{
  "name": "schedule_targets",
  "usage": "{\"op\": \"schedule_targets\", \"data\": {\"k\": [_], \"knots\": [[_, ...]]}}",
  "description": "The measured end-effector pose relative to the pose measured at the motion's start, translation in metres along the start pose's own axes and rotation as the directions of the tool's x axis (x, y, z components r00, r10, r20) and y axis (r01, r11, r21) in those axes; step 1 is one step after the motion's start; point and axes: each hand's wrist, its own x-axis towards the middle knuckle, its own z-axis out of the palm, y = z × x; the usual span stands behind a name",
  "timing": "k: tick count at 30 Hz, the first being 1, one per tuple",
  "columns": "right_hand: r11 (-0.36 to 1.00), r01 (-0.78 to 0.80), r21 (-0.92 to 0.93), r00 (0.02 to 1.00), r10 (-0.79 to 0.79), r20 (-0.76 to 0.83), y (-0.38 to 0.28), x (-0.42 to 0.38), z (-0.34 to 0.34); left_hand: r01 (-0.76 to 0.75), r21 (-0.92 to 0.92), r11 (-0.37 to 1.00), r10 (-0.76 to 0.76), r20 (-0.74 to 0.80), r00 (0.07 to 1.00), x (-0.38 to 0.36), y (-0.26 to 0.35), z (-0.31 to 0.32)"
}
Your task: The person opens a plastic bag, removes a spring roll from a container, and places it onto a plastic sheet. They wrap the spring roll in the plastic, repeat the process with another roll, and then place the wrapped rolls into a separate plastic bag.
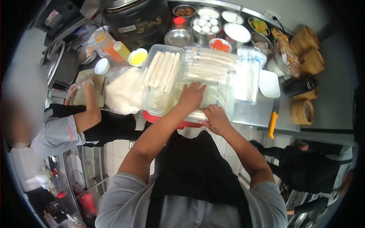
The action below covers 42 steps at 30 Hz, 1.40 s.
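Note:
My left hand (191, 98) lies with fingers spread on a clear plastic sheet or bag (211, 95), holding nothing. At the front edge of the plastic, my right hand (217, 119) has its thumb and fingers around the end of a pale roll (197, 115); the fingers partly hide it. Left of my hands stands a clear plastic container (152, 104) with several long pale rolls (162, 70) in its far half. Beyond my hands, more pale rolls lie wrapped in plastic (211, 62).
A red stool or bin (186, 124) shows under the counter edge. An orange-handled knife (273, 124) lies at the right edge, near a white square bowl (269, 84). Farther back are a pot of eggs (205, 24) and bamboo steamers (303, 112). A co-worker (61, 129) works at left.

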Motion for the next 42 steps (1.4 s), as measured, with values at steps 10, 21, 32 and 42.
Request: {"op": "schedule_targets", "data": {"k": [10, 21, 32, 42], "knots": [[0.961, -0.109, 0.254, 0.975, 0.053, 0.216, 0.003, 0.022, -0.031, -0.148, -0.271, 0.951, 0.123, -0.108, 0.987, -0.093, 0.021, -0.012], [0.961, -0.060, 0.268, 0.990, 0.092, -0.110, 0.002, 0.227, -0.026, -0.136, -0.337, 0.932, 0.019, -0.328, 0.945, -0.089, -0.001, -0.055], [0.966, -0.168, -0.195, 0.962, 0.203, 0.180, 0.022, 0.310, 0.006, 0.452, -0.421, 0.786, -0.579, -0.245, 0.778, -0.085, -0.089, -0.066], [0.931, -0.235, -0.280, 0.940, 0.291, 0.177, 0.018, 0.323, 0.014, 0.623, -0.227, 0.748, -0.647, -0.039, 0.762, -0.079, -0.080, -0.078]]}}
